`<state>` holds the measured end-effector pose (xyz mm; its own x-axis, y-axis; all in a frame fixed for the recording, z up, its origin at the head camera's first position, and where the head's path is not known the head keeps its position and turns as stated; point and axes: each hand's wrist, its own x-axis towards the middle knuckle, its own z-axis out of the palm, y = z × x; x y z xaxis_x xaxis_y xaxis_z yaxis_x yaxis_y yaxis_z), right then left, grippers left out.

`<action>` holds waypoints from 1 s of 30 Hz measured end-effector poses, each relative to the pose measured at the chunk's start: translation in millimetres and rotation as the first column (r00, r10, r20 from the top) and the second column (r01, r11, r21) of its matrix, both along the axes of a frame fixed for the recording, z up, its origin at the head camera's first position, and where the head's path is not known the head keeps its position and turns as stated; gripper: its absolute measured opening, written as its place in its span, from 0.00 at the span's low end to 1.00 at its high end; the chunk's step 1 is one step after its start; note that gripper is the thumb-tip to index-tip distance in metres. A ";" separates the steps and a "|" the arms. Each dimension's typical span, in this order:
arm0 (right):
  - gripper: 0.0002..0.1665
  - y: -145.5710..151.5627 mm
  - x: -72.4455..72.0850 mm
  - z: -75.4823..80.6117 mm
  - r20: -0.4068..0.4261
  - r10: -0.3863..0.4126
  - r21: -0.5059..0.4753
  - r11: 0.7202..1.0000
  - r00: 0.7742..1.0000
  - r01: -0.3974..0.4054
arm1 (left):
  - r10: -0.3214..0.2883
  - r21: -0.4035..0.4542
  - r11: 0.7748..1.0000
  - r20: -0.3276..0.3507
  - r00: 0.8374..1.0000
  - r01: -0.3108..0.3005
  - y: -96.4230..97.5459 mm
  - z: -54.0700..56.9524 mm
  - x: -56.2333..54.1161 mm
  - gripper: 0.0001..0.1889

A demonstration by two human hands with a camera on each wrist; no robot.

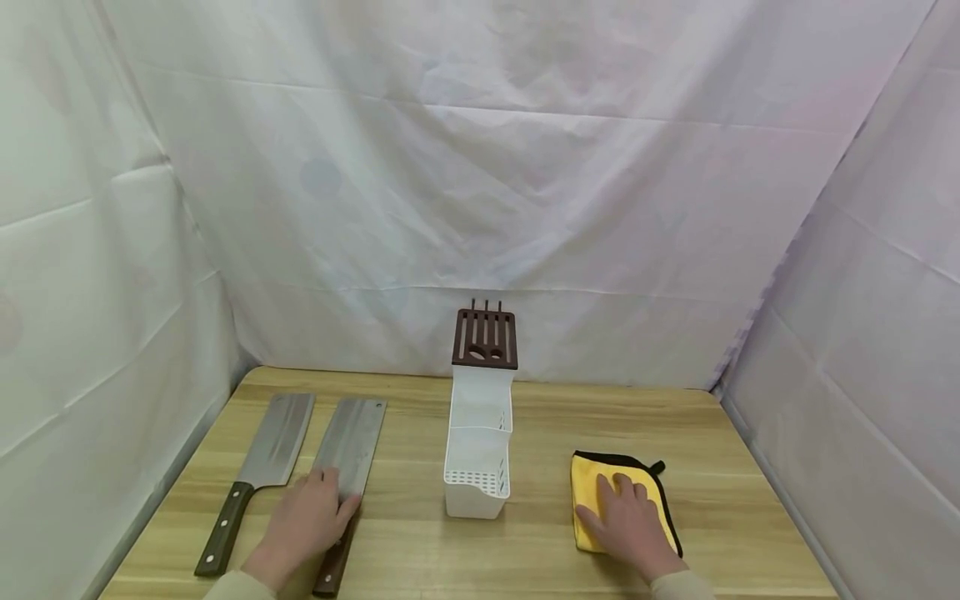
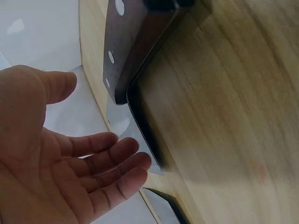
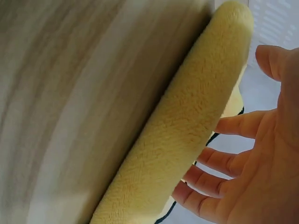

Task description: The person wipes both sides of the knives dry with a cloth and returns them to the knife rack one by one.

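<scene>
My left hand (image 1: 303, 517) is over the nearer-to-centre cleaver (image 1: 354, 442), where its steel blade meets the brown riveted handle (image 2: 124, 51). In the left wrist view the fingers are spread loosely beside the blade, thumb apart, gripping nothing. A second cleaver (image 1: 279, 433), with a dark handle, lies to the left of it. On the right side, my right hand (image 1: 630, 521) rests with extended fingers on a folded yellow cloth (image 1: 588, 487) with black edging. The right wrist view shows the fingertips at the plush cloth's upper side, the thumb held away.
Between the hands stands a white plastic utensil holder (image 1: 478, 442) with stepped compartments. Its brown slotted top (image 1: 485, 337) is at the back. The wooden table (image 1: 412, 542) is bounded by white sheeting (image 1: 480, 183) at the back and both sides.
</scene>
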<state>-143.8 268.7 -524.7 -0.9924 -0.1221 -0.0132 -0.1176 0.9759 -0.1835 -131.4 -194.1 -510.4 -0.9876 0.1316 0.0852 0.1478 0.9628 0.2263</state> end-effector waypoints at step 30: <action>0.29 -33.3 -3.8 -12.4 -0.131 -0.066 0.146 0.986 0.989 0.085 | 0.065 0.057 0.995 0.175 0.982 -0.076 11.7 -16.0 19.2 0.24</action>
<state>-147.6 235.4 -537.1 -0.9937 -0.0531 0.0989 -0.0556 0.9982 -0.0223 -112.2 -182.5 -526.5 -0.9948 0.0611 -0.0818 0.0335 0.9523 0.3033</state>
